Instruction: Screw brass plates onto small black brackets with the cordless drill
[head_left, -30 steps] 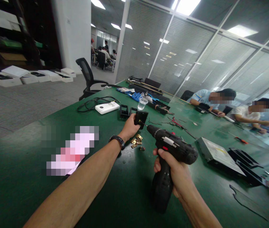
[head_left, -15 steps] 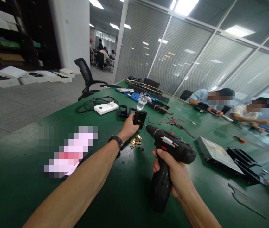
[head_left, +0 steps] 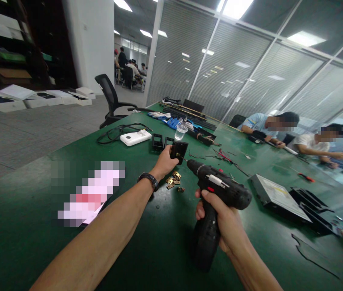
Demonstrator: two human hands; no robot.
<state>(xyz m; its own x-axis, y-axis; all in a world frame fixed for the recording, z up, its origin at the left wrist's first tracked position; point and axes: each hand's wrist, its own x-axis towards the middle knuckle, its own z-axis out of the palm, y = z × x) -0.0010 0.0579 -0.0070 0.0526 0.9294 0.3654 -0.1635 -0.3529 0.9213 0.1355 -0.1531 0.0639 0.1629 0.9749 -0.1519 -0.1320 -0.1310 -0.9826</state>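
Note:
My left hand (head_left: 164, 162) is closed on a small black box-shaped housing (head_left: 182, 150), holding it up above the table. A bit of brass colour shows inside the housing. In my right hand (head_left: 215, 206) is a black cordless drill (head_left: 224, 184), gripped round its handle. The drill's bit points left at the housing; whether its tip touches cannot be told. Below the housing lie several small brass plates (head_left: 173, 179) with a few small fittings beside them. Two more black frame-like housings, one a black frame (head_left: 157, 142), stand just behind my left hand.
A white power bank (head_left: 135, 138) and a black cable (head_left: 110, 133) lie to the left, near a blurred-out bright screen (head_left: 98, 192). A clear plastic cup (head_left: 180, 132) stands behind the housing. To the right is a flat metal box (head_left: 280, 198). Two people sit across the table.
Hardly anything differs. The view, both hands, the drill and the housing have shifted by only a few pixels; both holds are the same.

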